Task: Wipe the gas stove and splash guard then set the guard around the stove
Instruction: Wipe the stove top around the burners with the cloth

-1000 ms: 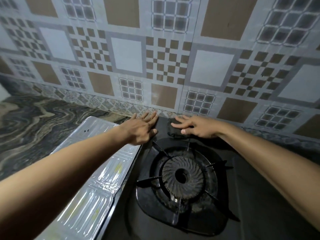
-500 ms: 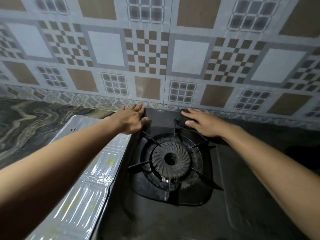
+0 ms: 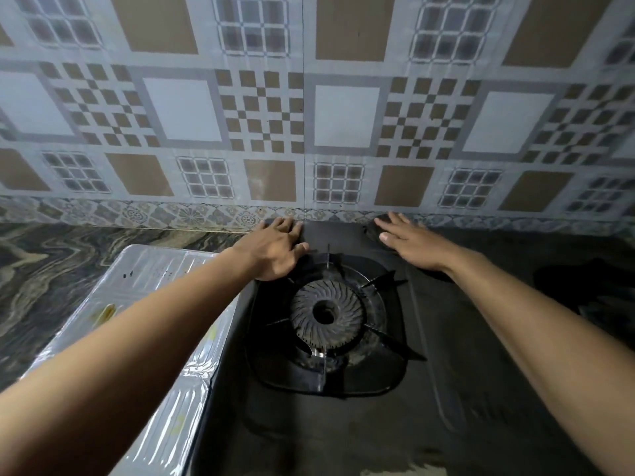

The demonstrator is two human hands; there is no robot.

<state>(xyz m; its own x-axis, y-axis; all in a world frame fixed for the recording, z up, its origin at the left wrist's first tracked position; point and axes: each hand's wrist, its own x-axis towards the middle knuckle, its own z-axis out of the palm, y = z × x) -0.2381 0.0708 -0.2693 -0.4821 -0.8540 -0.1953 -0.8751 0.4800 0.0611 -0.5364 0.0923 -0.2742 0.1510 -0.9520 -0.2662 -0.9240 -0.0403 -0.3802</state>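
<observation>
A black gas stove (image 3: pixel 343 427) fills the middle, with a round burner (image 3: pixel 325 314) and its pan support. My left hand (image 3: pixel 275 250) lies flat on the stove's back left corner, fingers spread toward the wall. My right hand (image 3: pixel 410 243) presses flat on a dark cloth (image 3: pixel 372 231) at the stove's back edge, right of the burner. The silver foil splash guard (image 3: pixel 151 293) lies flat on the counter left of the stove, partly under my left forearm, with yellowish stains on it.
A patterned tiled wall (image 3: pixel 309 115) rises directly behind the stove. Dark marbled countertop (image 3: pixel 41 266) extends to the left. A second dark burner area (image 3: pixel 591 290) lies at the far right, dim and hard to make out.
My right hand has slid the cloth to the right along the stove's back edge. The left hand stays on the back left corner. The view has shifted so the stove sits lower and more central.
</observation>
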